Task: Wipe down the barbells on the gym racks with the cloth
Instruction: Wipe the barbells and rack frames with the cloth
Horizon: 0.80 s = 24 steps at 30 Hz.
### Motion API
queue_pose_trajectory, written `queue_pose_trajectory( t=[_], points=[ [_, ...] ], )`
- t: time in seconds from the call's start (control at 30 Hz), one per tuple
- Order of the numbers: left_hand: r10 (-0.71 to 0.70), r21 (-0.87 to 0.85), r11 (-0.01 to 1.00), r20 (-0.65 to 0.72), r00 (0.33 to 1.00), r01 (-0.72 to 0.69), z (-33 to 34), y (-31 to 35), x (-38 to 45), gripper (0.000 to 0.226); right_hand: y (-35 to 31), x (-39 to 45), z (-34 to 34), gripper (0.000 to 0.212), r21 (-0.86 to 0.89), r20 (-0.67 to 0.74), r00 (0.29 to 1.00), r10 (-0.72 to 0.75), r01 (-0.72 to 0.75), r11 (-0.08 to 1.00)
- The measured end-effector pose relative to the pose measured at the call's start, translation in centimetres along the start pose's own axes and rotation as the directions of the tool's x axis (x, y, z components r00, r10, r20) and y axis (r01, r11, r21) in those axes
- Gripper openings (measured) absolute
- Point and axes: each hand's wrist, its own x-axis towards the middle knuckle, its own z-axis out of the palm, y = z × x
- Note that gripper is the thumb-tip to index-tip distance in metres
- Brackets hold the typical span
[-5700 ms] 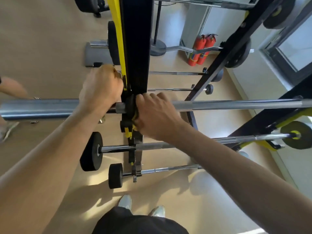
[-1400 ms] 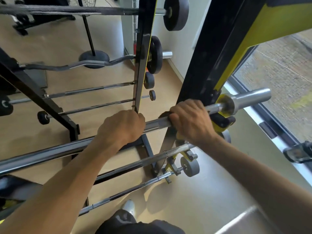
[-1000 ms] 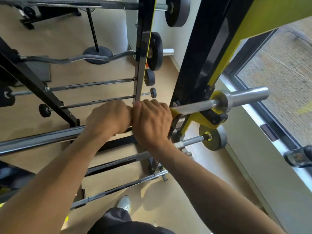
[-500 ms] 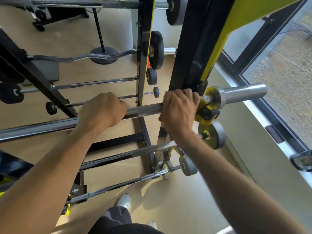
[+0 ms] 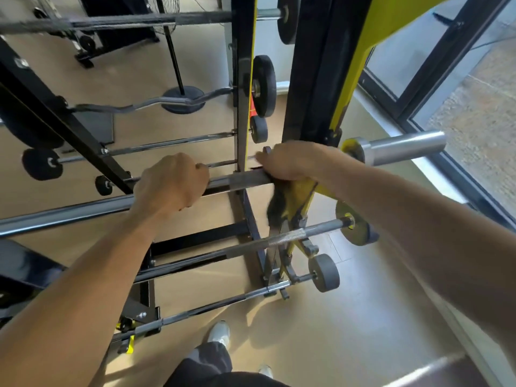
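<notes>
A long steel barbell (image 5: pixel 69 212) lies across the black-and-yellow rack (image 5: pixel 315 79) at chest height, its thick sleeve (image 5: pixel 405 148) sticking out to the right. My left hand (image 5: pixel 171 184) is closed around the shaft. My right hand (image 5: pixel 293 162) grips the shaft by the rack upright, wrapped over a dark cloth (image 5: pixel 276 208) that hangs blurred below it. Two thinner barbells (image 5: pixel 251 245) rest on lower pegs.
A second rack upright (image 5: pixel 244 93) behind holds a curl bar (image 5: pixel 145 106) and small fixed barbells with black plates (image 5: pixel 264 85). Grey end weights (image 5: pixel 325 272) jut out low on the right. A glass door frame (image 5: pixel 446 88) lines the right side. My shoes (image 5: pixel 220 332) stand on the beige floor.
My right hand slid back and forth along the bar near the right upright; now it sits slightly left of the collar with the cloth dangling. The left hand kept its grip.
</notes>
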Motion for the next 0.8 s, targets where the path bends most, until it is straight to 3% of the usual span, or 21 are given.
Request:
queue_pose_trajectory(
  t=[0.07,0.2,0.3,0.37,0.43,0.57,0.67,0.73,0.8],
  points=[
    [-0.016,0.015,1.000,-0.024,1.000,0.016,0.1,0.2,0.0,0.043,1.1,-0.3,1.4,0.031,-0.165,-0.160,0.986,0.055,-0.081,0.983],
    [-0.062,0.029,0.998,-0.004,0.998,0.062,0.0,0.6,0.2,0.039,0.3,0.3,2.6,0.018,-0.031,-0.321,0.934,0.159,-0.178,0.984],
    [-0.080,0.040,0.996,0.029,0.996,0.078,0.0,0.6,0.5,0.038,-1.9,0.5,2.7,0.032,0.145,-0.387,0.894,0.226,-0.183,0.972],
    [-0.082,0.049,0.996,0.031,0.996,0.081,-0.1,0.7,0.5,0.040,-5.1,0.6,2.9,0.054,0.282,-0.422,0.869,0.257,-0.144,0.949],
    [-0.059,0.047,0.997,0.015,0.998,0.058,-0.1,0.7,0.4,0.044,-8.1,1.0,3.6,0.059,0.355,-0.524,0.812,0.258,-0.067,0.932],
    [-0.004,0.059,0.998,-0.025,1.000,0.006,0.1,0.3,0.5,0.041,-6.6,0.9,6.6,0.035,0.083,-0.782,0.623,-0.031,0.153,0.985],
    [-0.019,0.032,0.999,-0.019,1.000,0.020,0.0,0.0,0.5,0.046,-3.5,0.3,8.7,0.039,-0.036,-0.765,0.628,-0.144,0.182,0.983],
    [-0.010,0.035,0.999,-0.049,0.999,0.012,0.1,0.0,0.2,0.049,-1.9,-0.5,9.9,0.041,-0.051,-0.784,0.611,-0.106,0.107,0.993],
    [-0.001,0.052,0.999,-0.099,0.995,0.006,0.4,0.1,0.0,0.051,-0.4,-1.4,11.0,0.056,-0.053,-0.784,0.620,-0.026,-0.025,0.998]
  ],
)
